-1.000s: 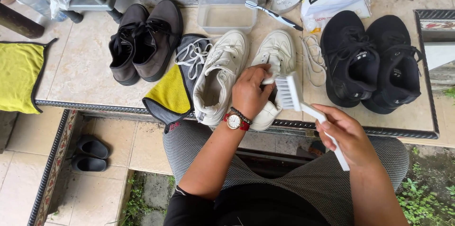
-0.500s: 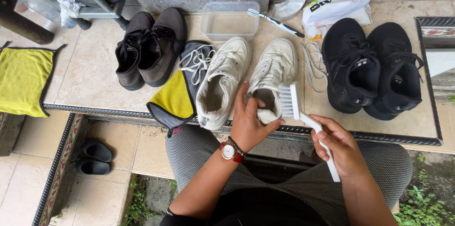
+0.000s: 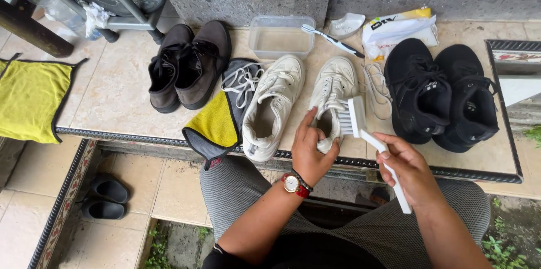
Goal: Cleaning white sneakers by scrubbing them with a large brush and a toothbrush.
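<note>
Two white sneakers sit side by side at the middle of the tiled ledge (image 3: 112, 94). The left hand (image 3: 311, 153) wraps its fingers around the heel of the right-hand white sneaker (image 3: 332, 97), thumb raised along the opening. The right hand (image 3: 408, 170) is closed around the handle of a white brush (image 3: 369, 139), whose bristle head touches that shoe's side at about three o'clock. The other white sneaker (image 3: 273, 105) lies just beside it at nine o'clock, partly on a yellow and grey cloth (image 3: 217, 125). A brown pair of shoes (image 3: 189, 66) stands further toward nine o'clock, a black pair (image 3: 442, 97) at three o'clock. At twelve o'clock sit a clear plastic tub (image 3: 280, 36) and a toothbrush (image 3: 332, 40). Loose white laces (image 3: 376, 91) lie between the held sneaker and the black pair.
</note>
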